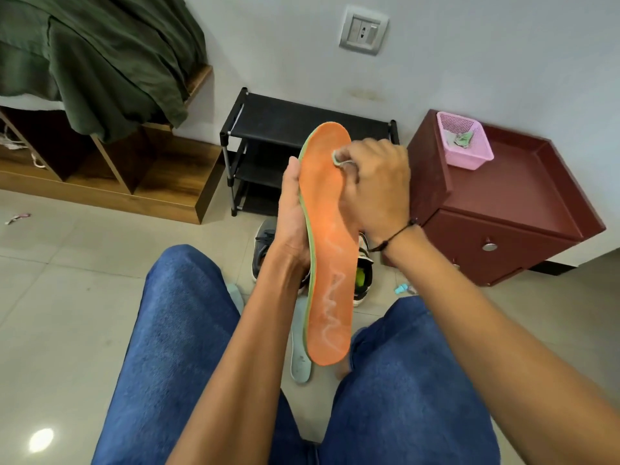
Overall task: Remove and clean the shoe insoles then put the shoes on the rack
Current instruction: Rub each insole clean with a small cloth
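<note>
head view: the left hand (291,209) grips the orange insole (330,250) by its left edge, holding it upright above the knees. the right hand (375,182) pinches a small cloth (339,160) against the insole's upper part. two shoes (265,245) lie on the floor below, before the black rack (268,129). a grey insole (299,360) lies between the legs.

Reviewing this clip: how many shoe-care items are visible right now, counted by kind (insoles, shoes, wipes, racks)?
Insoles: 2, the orange insole held up and a pale grey insole on the floor.
Shoes: 2, a dark grey shoe and a white shoe, both partly hidden.
Wipes: 1, a small wipe in the right hand.
Racks: 1, the black rack.
Total: 6
</note>
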The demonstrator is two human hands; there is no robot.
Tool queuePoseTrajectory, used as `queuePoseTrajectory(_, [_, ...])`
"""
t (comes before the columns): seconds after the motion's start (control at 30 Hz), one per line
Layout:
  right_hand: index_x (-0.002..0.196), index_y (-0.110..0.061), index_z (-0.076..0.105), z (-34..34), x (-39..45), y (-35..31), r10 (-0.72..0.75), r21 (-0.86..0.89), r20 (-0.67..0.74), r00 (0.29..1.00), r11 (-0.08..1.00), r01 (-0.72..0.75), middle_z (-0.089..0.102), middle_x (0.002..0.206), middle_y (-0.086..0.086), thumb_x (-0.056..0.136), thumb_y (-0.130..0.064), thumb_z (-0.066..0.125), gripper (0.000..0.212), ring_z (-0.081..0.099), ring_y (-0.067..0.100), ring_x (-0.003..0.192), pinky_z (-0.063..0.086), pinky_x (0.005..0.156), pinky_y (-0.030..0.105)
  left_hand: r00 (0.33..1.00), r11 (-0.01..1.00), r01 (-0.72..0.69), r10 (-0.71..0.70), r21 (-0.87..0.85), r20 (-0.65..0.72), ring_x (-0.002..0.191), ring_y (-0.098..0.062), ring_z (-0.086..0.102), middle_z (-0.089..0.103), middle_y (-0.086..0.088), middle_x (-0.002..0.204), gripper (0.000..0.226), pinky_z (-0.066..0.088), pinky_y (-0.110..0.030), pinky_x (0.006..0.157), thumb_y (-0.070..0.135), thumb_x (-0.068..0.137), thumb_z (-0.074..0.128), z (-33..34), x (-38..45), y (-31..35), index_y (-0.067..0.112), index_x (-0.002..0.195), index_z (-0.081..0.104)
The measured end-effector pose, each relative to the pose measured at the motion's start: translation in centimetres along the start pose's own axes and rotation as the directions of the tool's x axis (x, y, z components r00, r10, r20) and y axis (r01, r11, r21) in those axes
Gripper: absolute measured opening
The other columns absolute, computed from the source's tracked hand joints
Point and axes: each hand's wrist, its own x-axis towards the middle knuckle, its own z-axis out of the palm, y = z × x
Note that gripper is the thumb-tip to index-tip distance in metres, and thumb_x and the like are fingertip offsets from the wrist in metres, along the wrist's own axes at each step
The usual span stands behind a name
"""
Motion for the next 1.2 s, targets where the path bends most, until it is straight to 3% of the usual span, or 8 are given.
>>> queuePoseTrajectory(0.13, [0.067,-0.013,0.063,0.6,-2.3,-1.3,0.037,-0.016,-0.009,0.999,0.999,-0.037,0.063,0.063,0.000,0.065,0.002,0.058,0.016,0.055,0.027,0.061,0.029,0.068,0.031,0.999,0.999,-0.035,0.035,0.027,0.008,0.065,-0.015,0.070,0.071,-0.009,0.071,0.072,0.056,-0.024,0.062,0.045,0.100,0.022,-0.5,0.0,-0.9,0.008,0.068,0.076])
queuePoseTrajectory(0.4, [0.080,-0.018,0.072,-1.7,-5.8,-5.1,0.299,0.296,0.319,0.899,0.870,-0.395,0.072,0.082,-0.004,0.074,-0.003,0.058,0.021,0.065,0.017,0.078,0.049,0.073,0.031,0.999,0.999,0.033,-0.032,-0.042,0.035,0.081,-0.026,0.061,0.060,-0.019,0.118,0.072,0.051,-0.033,0.075,0.063,0.084,0.028,-0.9,0.1,-0.6,0.007,0.115,0.061])
queuePoseTrajectory(0.5, [0.081,-0.017,0.073,-3.1,-4.1,-3.2,0.362,0.407,0.358,0.861,0.769,-0.493,0.070,0.079,-0.005,0.078,-0.009,0.068,0.010,0.062,0.007,0.076,0.050,0.070,0.020,1.000,0.998,0.023,-0.023,-0.053,0.013,0.086,-0.027,0.064,0.064,-0.020,0.109,0.073,0.053,-0.033,0.079,0.062,0.089,0.025,-0.7,0.1,-0.7,0.003,0.108,0.064])
queuePoseTrajectory(0.6, [0.077,-0.019,0.070,-3.0,-2.0,-1.1,0.288,0.309,0.127,0.949,0.898,-0.314,0.068,0.079,-0.011,0.075,-0.011,0.060,0.013,0.064,0.013,0.075,0.050,0.074,0.042,0.997,0.997,-0.042,0.046,0.060,-0.065,0.066,-0.020,0.068,0.070,-0.012,0.077,0.066,0.056,-0.028,0.060,0.055,0.096,0.022,-0.6,0.2,-0.9,0.004,0.094,0.064])
queuePoseTrajectory(0.77, [0.072,-0.021,0.067,-0.7,-2.5,-0.8,-0.020,-0.106,0.054,0.998,0.994,0.025,0.065,0.068,-0.004,0.077,-0.008,0.050,0.022,0.058,0.023,0.064,0.027,0.072,0.035,0.997,0.997,-0.067,0.068,0.025,-0.040,0.070,-0.018,0.069,0.071,-0.011,0.077,0.071,0.056,-0.026,0.066,0.052,0.097,0.021,-0.9,0.4,-1.2,0.005,0.083,0.072])
queuePoseTrajectory(0.9, [0.072,-0.019,0.067,-0.1,-4.8,-3.6,0.140,0.121,0.072,0.988,0.982,-0.148,0.070,0.072,-0.004,0.074,-0.008,0.051,0.019,0.062,0.021,0.065,0.037,0.072,0.037,0.998,0.998,-0.032,0.035,-0.062,0.048,0.096,-0.025,0.063,0.064,-0.021,0.109,0.080,0.048,-0.031,0.088,0.063,0.091,0.016,-1.2,0.5,-1.3,-0.002,0.113,0.056])
queuePoseTrajectory(1.13, [0.078,-0.019,0.073,-3.6,-5.5,-3.1,0.275,0.432,0.551,0.788,0.714,-0.551,0.068,0.072,-0.008,0.076,0.002,0.065,0.022,0.059,0.002,0.066,0.051,0.071,0.022,0.998,0.986,0.003,0.007,-0.166,0.059,0.082,-0.027,0.060,0.061,-0.020,0.114,0.080,0.052,-0.032,0.075,0.067,0.088,0.022,-1.7,0.3,-2.0,0.004,0.113,0.064])
queuePoseTrajectory(1.2, [0.079,-0.020,0.072,-3.8,-4.6,-1.5,0.344,0.429,0.462,0.818,0.720,-0.545,0.069,0.080,-0.005,0.077,0.000,0.066,0.021,0.060,0.003,0.074,0.053,0.074,0.025,0.998,0.989,-0.043,0.051,-0.143,0.049,0.088,-0.028,0.064,0.065,-0.021,0.108,0.080,0.052,-0.035,0.080,0.065,0.091,0.021,-1.4,0.2,-2.1,0.001,0.109,0.065])
